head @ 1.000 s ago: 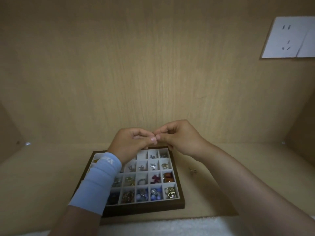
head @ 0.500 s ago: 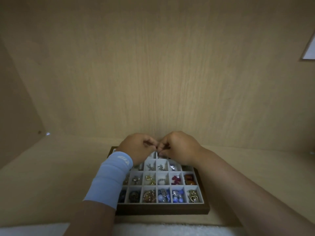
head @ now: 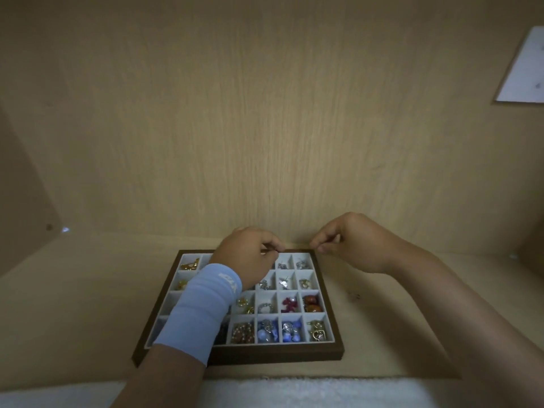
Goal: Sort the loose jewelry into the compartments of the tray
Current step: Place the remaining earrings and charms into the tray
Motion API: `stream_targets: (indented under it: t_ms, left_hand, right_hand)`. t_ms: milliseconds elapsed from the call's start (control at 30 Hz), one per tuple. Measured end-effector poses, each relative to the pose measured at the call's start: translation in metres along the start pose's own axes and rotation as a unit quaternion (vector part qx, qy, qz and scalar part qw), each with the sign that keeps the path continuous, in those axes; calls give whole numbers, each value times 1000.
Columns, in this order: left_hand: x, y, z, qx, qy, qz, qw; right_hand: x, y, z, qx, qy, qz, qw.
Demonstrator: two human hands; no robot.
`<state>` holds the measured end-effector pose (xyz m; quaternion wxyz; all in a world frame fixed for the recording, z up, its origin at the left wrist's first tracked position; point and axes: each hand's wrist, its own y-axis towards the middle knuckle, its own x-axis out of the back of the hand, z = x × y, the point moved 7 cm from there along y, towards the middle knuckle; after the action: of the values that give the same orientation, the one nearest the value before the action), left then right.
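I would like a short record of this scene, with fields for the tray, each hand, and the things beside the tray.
tray: dark wooden frame, white compartments; most of the visible ones hold jewelry
left hand: over the far rows, fingertips pinched; anything held is too small to tell
right hand: at the far right corner, fingertips pinched, apart from the left hand
sleeve: light blue, on the left wrist, hides some compartments
loose piece: small, on the shelf, right of the tray
cloth: white, along the near edge
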<state>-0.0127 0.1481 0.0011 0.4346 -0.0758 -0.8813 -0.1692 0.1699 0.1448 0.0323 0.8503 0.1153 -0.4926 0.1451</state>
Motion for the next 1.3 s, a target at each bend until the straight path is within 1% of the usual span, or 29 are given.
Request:
stream_targets:
  t_ms: [100,233,367,467,533,600,667,733,833,1000,1167,1300]
  left_hand:
    - [-12,-2,-25,-30,-12,1,999]
    - [-35,-8,-51,-56,-74,27,995]
    - [-51,-7,-53,-73,-34,33,996]
    - [-52,-6,-54,-77,-16,21,997]
    - [-51,-7,-56,-81,-10,16,997]
    - [-51,-9,-60,-83,-12,18,996]
    - [-52,-10,-63,-76,-40,27,996]
    - [-50,-11,-65,-56,-100,32,993]
    - [-42,-9,-62,-28,-176,12,984]
    - [-24,-4,-50,27,-260,-1,965]
    - [0,-3,-33,51,-252,-3,966]
    - [15,-3,-10,63,-215,-8,974]
  right_hand:
    - [2,-18,-22,-36,-44,39,998]
    - [-6,-34,-34,-66,-50,105,991]
    - [-14,-37,-35,-81,-62,136,985]
    - [-19,-35,-34,-67,-80,141,985]
    - [-19,-33,-34,-58,-74,132,987]
    - [-18,-33,-33,-44,-41,122,991]
    - [-15,-33,-30,-28,20,109,993]
    - [-11,-34,-31,-32,102,81,991]
    - [-5,-34,-29,-32,201,28,979]
    - [-1,-30,-22,-40,331,-33,942]
    - [-9,-16,-3,-35,355,-50,933]
    - [-23,7,15,-27,325,-46,944]
